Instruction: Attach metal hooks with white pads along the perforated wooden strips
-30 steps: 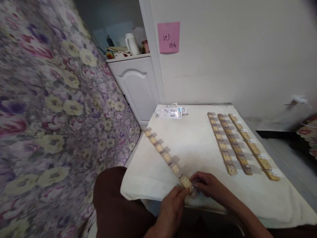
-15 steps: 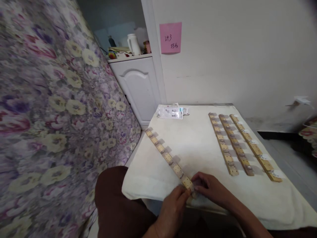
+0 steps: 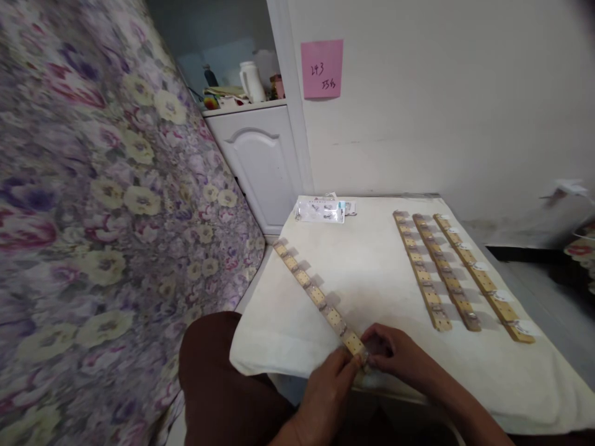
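A long, narrow wooden strip lies slantwise on the cloth-covered table, its near end at the front edge. Small holes and clear plastic pieces run along its length. My left hand is closed on this near end, the thumb pressing on the wood. Just right of the same end is my right hand, its fingers curled and pinched together beside a small clear piece. Whatever sits between those right fingertips is too small and hidden to make out.
Three similar strips stand apart at the right: a left one, a middle one and a right one. Clear packets lie at the back of the white cloth. A floral curtain hangs at left.
My right hand's fingers have shifted slightly at the strip's near end. My left hand keeps its hold, and the strip lies almost as before. The view has moved a little.
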Demonstrator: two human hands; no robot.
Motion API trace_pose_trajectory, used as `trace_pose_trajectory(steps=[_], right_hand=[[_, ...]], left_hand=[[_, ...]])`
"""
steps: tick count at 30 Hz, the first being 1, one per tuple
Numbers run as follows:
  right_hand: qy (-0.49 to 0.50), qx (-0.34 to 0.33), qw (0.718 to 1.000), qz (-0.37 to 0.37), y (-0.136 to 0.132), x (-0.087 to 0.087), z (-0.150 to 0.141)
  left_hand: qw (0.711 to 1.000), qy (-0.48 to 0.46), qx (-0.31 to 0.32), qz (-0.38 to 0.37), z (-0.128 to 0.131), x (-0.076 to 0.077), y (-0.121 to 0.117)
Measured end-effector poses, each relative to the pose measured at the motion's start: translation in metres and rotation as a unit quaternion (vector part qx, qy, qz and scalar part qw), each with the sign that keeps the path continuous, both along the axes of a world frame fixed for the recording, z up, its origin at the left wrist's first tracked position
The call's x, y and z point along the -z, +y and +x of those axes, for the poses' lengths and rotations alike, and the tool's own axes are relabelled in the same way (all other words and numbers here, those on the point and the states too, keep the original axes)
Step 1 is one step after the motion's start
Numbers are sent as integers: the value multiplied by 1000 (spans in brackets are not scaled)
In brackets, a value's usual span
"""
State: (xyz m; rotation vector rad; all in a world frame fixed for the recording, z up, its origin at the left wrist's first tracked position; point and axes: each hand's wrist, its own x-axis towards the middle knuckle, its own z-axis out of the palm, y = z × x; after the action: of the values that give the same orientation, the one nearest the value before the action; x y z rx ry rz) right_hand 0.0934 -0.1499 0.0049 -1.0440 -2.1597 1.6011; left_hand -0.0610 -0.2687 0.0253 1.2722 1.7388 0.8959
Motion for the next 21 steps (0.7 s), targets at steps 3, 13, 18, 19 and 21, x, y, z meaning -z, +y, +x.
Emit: trace_pose_trajectory(steps=[3,13,18,19,21], right_hand=[[-4,0,1000,-5,0,0,-1],[4,3,1000,-18,0,-3,-3],[40,0,998,-46,-1,1,-1],[43,3,998,-46,-1,3,0],[43,17,998,-42,-3,5,4]], left_hand=[[1000,6,11,1,0,1,0],[1000,-14,5,-18,-1,3,0],[1000,-13,14,-8,-5,1,1],[1000,-14,14,-11,-6,1,2],[999,-20,12,-26,-8,3,3]])
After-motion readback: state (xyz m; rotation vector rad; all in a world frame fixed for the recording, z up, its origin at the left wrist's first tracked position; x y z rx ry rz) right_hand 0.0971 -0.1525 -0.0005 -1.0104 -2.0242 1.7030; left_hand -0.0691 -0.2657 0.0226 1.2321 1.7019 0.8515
